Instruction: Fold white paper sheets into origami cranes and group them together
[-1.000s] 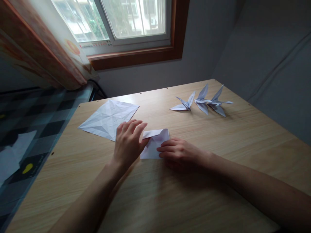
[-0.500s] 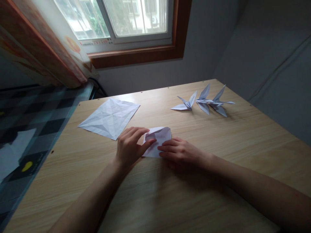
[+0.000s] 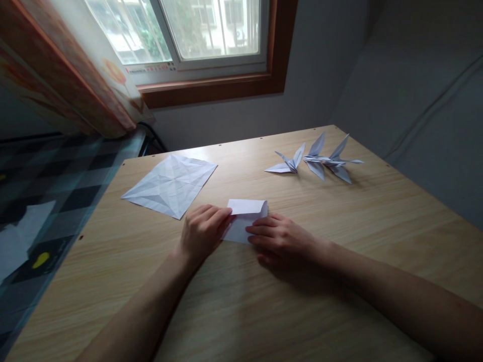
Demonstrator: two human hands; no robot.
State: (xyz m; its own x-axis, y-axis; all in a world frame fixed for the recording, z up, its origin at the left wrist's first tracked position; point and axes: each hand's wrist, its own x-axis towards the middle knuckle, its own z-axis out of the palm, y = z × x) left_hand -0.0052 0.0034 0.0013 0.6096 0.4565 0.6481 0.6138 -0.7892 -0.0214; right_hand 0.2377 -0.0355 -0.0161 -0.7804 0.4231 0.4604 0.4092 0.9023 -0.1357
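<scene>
A small white sheet of paper (image 3: 238, 230) lies on the table between my hands, its far edge bent over toward me as a flap. My left hand (image 3: 206, 229) pinches the flap's left end between thumb and fingers. Across the sheet's right side rest the stretched fingers of my right hand (image 3: 277, 235), pressing it flat. Beyond my left hand lies a larger creased sheet of paper (image 3: 171, 183), unfolded and set like a diamond. Several folded paper pieces with pointed wings, among them a paper crane (image 3: 290, 165), stand at the far right.
The wooden table (image 3: 211, 311) reaches to a wall below a window (image 3: 215, 30). On the left, a lower surface with a checked cloth (image 3: 75, 196) carries loose white paper (image 3: 18, 236). A patterned curtain (image 3: 71, 65) hangs above it.
The far edge of the small sheet has come down toward me into a straighter flap. My left thumb and fingers have closed on its left end. My right hand has hardly moved.
</scene>
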